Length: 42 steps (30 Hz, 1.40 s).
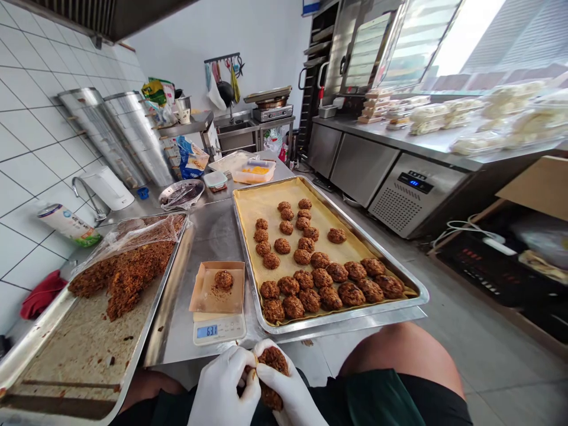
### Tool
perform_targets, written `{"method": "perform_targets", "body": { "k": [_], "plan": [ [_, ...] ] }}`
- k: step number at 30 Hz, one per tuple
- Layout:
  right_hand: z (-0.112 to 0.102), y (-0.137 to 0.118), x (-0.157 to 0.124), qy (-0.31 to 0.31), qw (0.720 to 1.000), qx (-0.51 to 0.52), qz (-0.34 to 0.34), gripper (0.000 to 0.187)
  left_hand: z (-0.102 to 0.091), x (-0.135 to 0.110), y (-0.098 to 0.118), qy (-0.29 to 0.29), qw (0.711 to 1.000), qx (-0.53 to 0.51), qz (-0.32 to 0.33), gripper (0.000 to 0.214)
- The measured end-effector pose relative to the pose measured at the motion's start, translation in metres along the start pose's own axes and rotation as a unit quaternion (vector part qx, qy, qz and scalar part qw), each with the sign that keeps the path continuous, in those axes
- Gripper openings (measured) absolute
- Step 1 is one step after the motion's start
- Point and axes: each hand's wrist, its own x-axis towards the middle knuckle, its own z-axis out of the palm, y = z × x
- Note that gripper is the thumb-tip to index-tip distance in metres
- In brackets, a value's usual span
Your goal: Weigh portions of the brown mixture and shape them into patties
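Observation:
In white gloves, my left hand [228,384] and my right hand [290,387] meet low in the view, over my lap. A ball of coarse brown crumbly dough [273,361] sits in my right hand, its fingers curled around it. My left fingers and thumb are pinched together against the ball's left edge, with some brown mixture between them. Just beyond them, a digital scale [219,330] reads what looks like 63.1. It carries a square paper tray [199,293] with one brown ball [223,279] and crumbs in it.
Right of the scale, a lined metal baking tray [332,319] bears rows of brown balls. At left, another metal tray [66,349] holds a heap of brown mixture [137,272], partly under plastic film. Behind stand a foil-covered bowl [181,192] and a plastic tub [252,173].

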Motion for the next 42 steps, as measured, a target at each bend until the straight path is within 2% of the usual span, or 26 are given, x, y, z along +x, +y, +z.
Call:
{"method": "perform_targets", "body": {
  "k": [4,7,11,14,18,22,24,27,29,31,33,38,42],
  "plan": [
    [0.003,-0.005,-0.002,0.003,1.000,-0.013,0.005,0.014,-0.005,-0.001,0.010,0.037,0.998,-0.051,0.007,0.023],
    [0.001,-0.004,-0.001,0.003,1.000,-0.021,0.001,0.016,-0.024,0.005,0.012,0.074,0.993,-0.091,-0.012,0.017],
    [-0.004,0.000,0.000,-0.002,1.000,0.023,0.020,0.015,-0.061,0.037,-0.009,0.094,0.990,-0.065,-0.081,0.013],
    [-0.006,0.003,0.000,-0.003,0.999,0.040,0.030,0.016,-0.074,0.075,-0.035,0.104,0.991,-0.016,-0.081,0.016],
    [-0.007,0.007,0.001,0.006,0.997,0.061,0.042,0.019,-0.060,0.117,-0.053,0.056,0.997,0.039,-0.043,0.025],
    [-0.010,0.008,0.002,0.014,0.996,0.070,0.053,0.020,-0.037,0.137,-0.057,0.035,0.997,0.059,-0.037,0.023],
    [-0.012,0.007,0.002,0.022,0.996,0.072,0.052,0.021,-0.037,0.138,-0.059,0.022,0.997,0.061,-0.034,0.024],
    [-0.018,0.007,0.003,0.025,0.995,0.076,0.053,0.021,-0.061,0.128,-0.062,0.018,0.998,0.052,-0.037,0.028],
    [-0.022,0.008,0.004,0.020,0.995,0.080,0.053,0.022,-0.086,0.115,-0.063,0.053,0.995,0.042,-0.068,0.031],
    [-0.027,0.010,0.006,0.007,0.995,0.082,0.057,0.025,-0.108,0.101,-0.062,0.125,0.982,0.024,-0.138,0.029],
    [-0.029,0.010,0.008,-0.011,0.994,0.080,0.073,0.029,-0.119,0.088,-0.061,0.142,0.976,0.024,-0.163,0.028],
    [-0.021,0.005,0.003,-0.075,0.988,0.055,0.122,0.031,-0.114,0.072,-0.059,0.095,0.987,0.038,-0.125,0.027],
    [-0.015,0.003,-0.001,-0.098,0.982,0.054,0.155,0.033,-0.109,0.072,-0.059,0.099,0.986,0.036,-0.132,0.025]
  ]
}}
